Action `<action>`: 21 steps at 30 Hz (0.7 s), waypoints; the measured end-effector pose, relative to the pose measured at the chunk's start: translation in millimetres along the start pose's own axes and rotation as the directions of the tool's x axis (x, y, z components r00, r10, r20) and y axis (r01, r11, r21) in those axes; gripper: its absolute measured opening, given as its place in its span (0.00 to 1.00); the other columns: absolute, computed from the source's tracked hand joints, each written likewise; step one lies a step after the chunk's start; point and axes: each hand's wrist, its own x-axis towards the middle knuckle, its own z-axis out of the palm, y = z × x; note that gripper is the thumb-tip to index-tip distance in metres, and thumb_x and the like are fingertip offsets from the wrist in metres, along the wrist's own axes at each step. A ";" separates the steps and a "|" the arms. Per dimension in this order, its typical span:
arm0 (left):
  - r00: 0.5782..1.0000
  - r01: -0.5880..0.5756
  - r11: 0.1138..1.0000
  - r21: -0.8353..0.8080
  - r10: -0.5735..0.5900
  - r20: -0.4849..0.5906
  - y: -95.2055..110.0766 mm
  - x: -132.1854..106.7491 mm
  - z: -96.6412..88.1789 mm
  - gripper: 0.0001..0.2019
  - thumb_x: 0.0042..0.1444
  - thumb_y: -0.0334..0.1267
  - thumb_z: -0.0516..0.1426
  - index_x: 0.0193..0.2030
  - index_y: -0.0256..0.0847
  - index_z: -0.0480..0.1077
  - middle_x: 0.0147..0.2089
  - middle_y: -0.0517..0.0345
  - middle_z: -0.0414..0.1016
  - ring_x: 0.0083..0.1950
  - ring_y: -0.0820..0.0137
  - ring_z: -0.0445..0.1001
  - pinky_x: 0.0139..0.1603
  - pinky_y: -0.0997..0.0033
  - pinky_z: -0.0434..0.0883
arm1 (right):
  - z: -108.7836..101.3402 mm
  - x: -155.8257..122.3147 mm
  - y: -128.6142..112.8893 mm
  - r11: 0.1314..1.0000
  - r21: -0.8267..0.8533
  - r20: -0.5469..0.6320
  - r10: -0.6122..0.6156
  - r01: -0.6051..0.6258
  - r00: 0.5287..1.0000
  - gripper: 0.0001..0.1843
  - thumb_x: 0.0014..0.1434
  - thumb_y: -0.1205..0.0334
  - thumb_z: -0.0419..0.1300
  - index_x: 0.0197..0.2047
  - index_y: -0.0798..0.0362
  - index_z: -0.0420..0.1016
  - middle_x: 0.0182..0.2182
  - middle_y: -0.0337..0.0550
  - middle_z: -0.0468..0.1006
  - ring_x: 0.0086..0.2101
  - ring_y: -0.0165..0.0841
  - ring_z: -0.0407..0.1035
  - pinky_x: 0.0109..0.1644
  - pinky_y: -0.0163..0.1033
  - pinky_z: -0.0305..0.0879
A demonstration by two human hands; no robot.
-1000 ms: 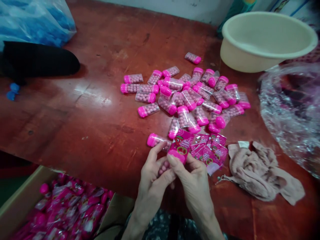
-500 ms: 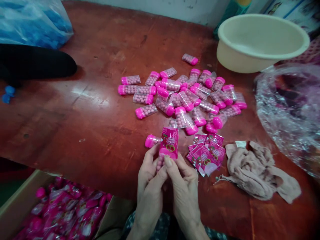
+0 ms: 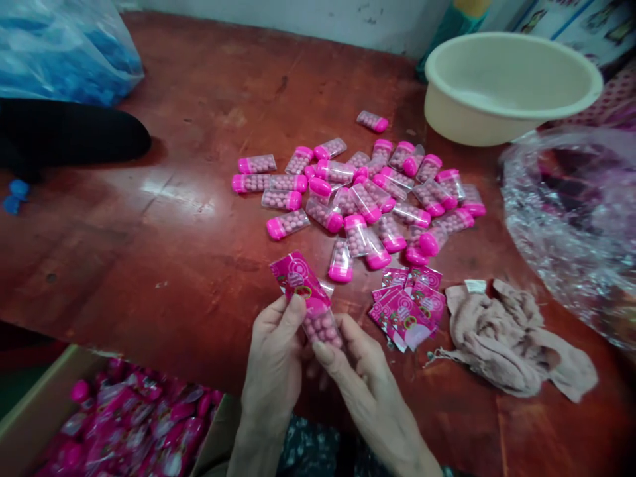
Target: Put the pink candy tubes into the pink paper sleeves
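In the head view my left hand (image 3: 273, 361) is closed, its thumb pressing on a shiny pink printed sleeve (image 3: 293, 273). My right hand (image 3: 365, 371) grips a small clear candy container (image 3: 322, 329) full of pink balls. The sleeve lies against or around the container's upper end, tilted up to the left; how far it covers the container I cannot tell. Beyond my hands lies a loose pile of similar candy containers (image 3: 368, 201) with bright pink caps. Flat printed sleeves (image 3: 411, 317) are stacked just right of my right hand.
A crumpled beige cloth (image 3: 501, 344) lies at the right, near a clear plastic bag (image 3: 571, 232). A cream basin (image 3: 511, 116) stands at the back. Lower left, a cardboard box (image 3: 47, 391) holds many pink packs. A black padded object (image 3: 74, 136) and a blue-filled bag (image 3: 64, 59) are left.
My hands have moved apart slightly, the left one to the left. The sleeve and container have tilted from upright to leaning left, and more of the container shows.
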 end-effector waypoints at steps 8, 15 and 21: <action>0.999 0.048 0.994 -0.093 -0.045 0.030 -2.3 -0.4 1.7 0.09 0.49 0.40 0.62 0.30 0.35 0.74 0.22 0.59 0.73 0.23 0.75 0.70 0.26 0.76 0.68 | 10.9 -13.7 24.6 0.957 -0.268 -0.197 -0.170 0.114 0.965 0.26 0.57 0.54 0.60 0.59 0.45 0.64 0.52 0.46 0.73 0.49 0.40 0.69 0.49 0.38 0.68; 0.992 0.105 0.994 -0.008 -0.105 0.068 -8.4 -12.9 3.2 0.07 0.51 0.37 0.60 0.34 0.36 0.77 0.33 0.52 0.78 0.33 0.69 0.74 0.34 0.73 0.70 | 18.3 -23.0 20.4 0.969 -0.238 -0.285 -0.139 0.070 0.948 0.24 0.61 0.52 0.55 0.59 0.45 0.64 0.47 0.46 0.76 0.47 0.38 0.71 0.48 0.37 0.69; 0.992 0.075 0.994 -0.074 -0.066 0.110 -1.3 -7.6 -5.0 0.12 0.53 0.42 0.58 0.37 0.36 0.76 0.32 0.51 0.78 0.30 0.69 0.75 0.29 0.73 0.71 | 5.8 -10.7 11.8 0.969 -0.237 -0.079 -0.088 0.067 0.993 0.21 0.60 0.53 0.56 0.56 0.45 0.68 0.36 0.42 0.79 0.35 0.36 0.74 0.36 0.34 0.71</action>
